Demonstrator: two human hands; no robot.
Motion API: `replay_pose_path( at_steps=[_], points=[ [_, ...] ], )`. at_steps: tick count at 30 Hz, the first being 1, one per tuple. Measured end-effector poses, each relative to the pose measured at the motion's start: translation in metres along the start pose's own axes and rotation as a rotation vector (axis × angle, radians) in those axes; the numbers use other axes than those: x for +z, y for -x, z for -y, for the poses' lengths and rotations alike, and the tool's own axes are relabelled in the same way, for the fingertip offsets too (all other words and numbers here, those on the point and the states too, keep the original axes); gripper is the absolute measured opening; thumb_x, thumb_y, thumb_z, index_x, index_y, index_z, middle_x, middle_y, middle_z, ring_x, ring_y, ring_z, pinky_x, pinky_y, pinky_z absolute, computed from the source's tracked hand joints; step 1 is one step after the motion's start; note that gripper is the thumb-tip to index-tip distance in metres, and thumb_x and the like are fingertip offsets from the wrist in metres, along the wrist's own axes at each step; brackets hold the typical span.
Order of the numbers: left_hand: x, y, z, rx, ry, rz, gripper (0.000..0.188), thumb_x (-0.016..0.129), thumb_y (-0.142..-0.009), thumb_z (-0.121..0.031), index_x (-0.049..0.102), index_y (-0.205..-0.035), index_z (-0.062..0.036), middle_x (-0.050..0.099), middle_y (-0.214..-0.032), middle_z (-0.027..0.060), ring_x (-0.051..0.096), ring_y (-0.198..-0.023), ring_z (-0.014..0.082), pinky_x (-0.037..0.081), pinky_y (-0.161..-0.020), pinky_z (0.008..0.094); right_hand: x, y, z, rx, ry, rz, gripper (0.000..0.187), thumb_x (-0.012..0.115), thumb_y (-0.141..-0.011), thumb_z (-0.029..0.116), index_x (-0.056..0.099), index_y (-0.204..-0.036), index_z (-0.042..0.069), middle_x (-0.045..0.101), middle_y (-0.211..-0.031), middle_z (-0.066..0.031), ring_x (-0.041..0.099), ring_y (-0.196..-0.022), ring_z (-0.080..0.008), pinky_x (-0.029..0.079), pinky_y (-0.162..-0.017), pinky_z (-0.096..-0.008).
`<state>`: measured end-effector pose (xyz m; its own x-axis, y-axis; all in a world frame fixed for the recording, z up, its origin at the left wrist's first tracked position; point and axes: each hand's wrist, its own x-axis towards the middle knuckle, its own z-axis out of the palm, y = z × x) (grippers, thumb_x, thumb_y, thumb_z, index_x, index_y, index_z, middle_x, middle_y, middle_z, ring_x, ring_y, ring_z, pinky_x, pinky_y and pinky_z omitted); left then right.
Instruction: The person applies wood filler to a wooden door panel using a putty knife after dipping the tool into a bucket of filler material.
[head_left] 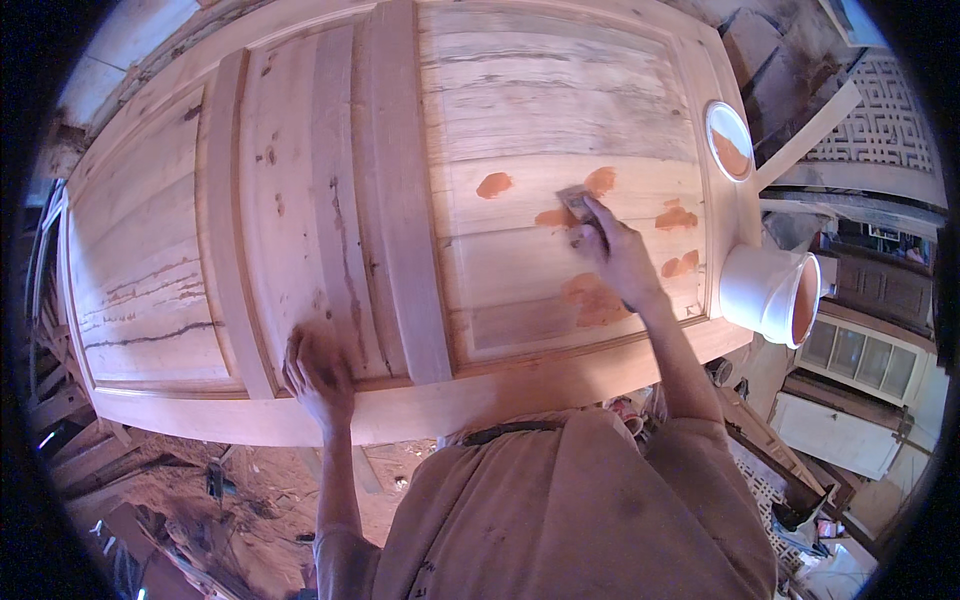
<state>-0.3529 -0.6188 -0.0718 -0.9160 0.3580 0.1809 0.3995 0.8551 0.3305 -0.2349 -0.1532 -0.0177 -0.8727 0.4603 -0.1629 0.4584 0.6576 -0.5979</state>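
Observation:
A large panelled wooden door (410,190) lies flat in front of me. My right hand (618,258) is closed around a putty knife (574,203), its blade down against the right panel between orange-brown filler patches. Several such patches show on that panel: a small filler patch (494,185) lies left of the blade, and a wider filler smear (597,300) is nearer to me. My left hand (318,375) rests on the door's near part, left of the middle rail, fingers lying loosely on the wood. Nothing shows in it. Dark cracks and knots mark the boards.
A white bucket (760,290) with brown stuff inside lies tipped at the door's right edge. Beyond it sits a round white lid (728,140) bearing brown filler. Wood scraps and sawdust (270,475) cover the floor at left. Cabinet doors (860,355) stand at right.

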Motion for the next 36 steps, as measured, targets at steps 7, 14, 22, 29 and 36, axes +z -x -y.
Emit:
replay_pose_path(
  at_steps=[7,14,22,29,36],
  points=[
    [0.004,0.000,0.001,0.020,0.006,-0.014,0.051,0.063,-0.094,-0.028,0.053,-0.137,-0.0031,0.055,-0.144,0.0169,0.051,-0.132,0.0370,0.035,-0.112,0.0512,0.032,0.016,-0.001,0.161,0.365,-0.004,0.048,0.058,-0.102,0.024,0.049,-0.148,0.012,0.066,-0.088,-0.0311,0.068,-0.079,-0.0470,0.055,-0.069,-0.0540],
    [0.000,0.000,0.001,0.003,-0.010,0.003,0.051,0.062,-0.095,-0.027,0.052,-0.139,-0.0031,0.053,-0.146,0.0162,0.048,-0.136,0.0357,0.034,-0.113,0.0510,-0.017,0.024,-0.019,-0.069,0.173,0.153,0.047,0.063,-0.099,0.023,0.053,-0.145,0.015,0.067,-0.086,-0.0227,0.068,-0.079,-0.0430,0.055,-0.071,-0.0503],
    [0.003,0.000,0.003,0.005,-0.013,0.022,0.049,0.062,-0.095,-0.024,0.051,-0.138,-0.0021,0.053,-0.146,0.0166,0.048,-0.137,0.0352,0.034,-0.113,0.0511,-0.049,-0.065,0.030,-0.213,0.590,0.518,0.045,0.057,-0.101,0.035,0.052,-0.145,0.028,0.069,-0.091,-0.0121,0.069,-0.082,-0.0346,0.057,-0.076,-0.0473],
    [0.000,0.003,0.002,-0.006,0.009,0.019,0.049,0.062,-0.094,-0.023,0.052,-0.138,-0.0024,0.054,-0.146,0.0167,0.048,-0.137,0.0357,0.034,-0.114,0.0510,-0.083,-0.058,0.005,-0.133,0.692,0.586,0.040,0.056,-0.101,0.039,0.057,-0.140,0.028,0.073,-0.094,-0.0107,0.071,-0.086,-0.0328,0.057,-0.078,-0.0481],
    [-0.002,-0.002,-0.001,0.015,0.011,0.015,0.052,0.065,-0.092,-0.022,0.052,-0.138,-0.0024,0.053,-0.146,0.0171,0.048,-0.136,0.0362,0.034,-0.114,0.0513,-0.082,-0.029,0.008,-0.091,0.462,0.388,0.039,0.060,-0.100,0.037,0.061,-0.137,0.026,0.074,-0.100,-0.0144,0.071,-0.090,-0.0367,0.056,-0.080,-0.0496]
  ],
)
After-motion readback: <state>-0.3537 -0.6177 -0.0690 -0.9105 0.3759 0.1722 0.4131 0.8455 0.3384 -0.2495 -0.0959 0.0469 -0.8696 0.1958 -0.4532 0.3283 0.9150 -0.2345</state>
